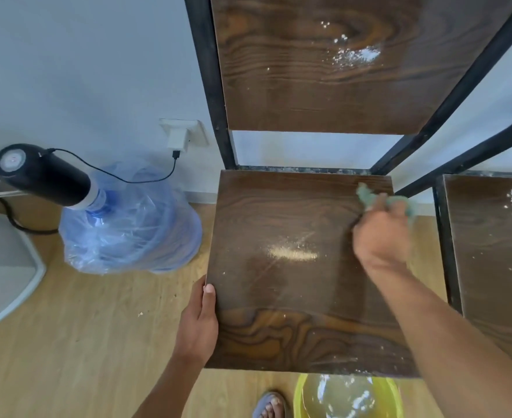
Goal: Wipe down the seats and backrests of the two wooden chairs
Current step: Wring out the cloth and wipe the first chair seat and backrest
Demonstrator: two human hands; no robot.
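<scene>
Wood seat (279, 297) abt half wiped, I reckon; my right hand (381, 233) grips green cloth (369, 194), left hand (199, 324) clamps seat edge; backrest (309, 86), 2nd chair (490, 251) dusty.

Your view is bright and evenly lit. Glare sits on the seat (294, 254); your right hand (380, 233) is motion-blurred; edges bow.

A plastic-wrapped water jug (131, 224) with a black pump (42, 173) stands left; a yellow basin (303, 396) sits below.
</scene>
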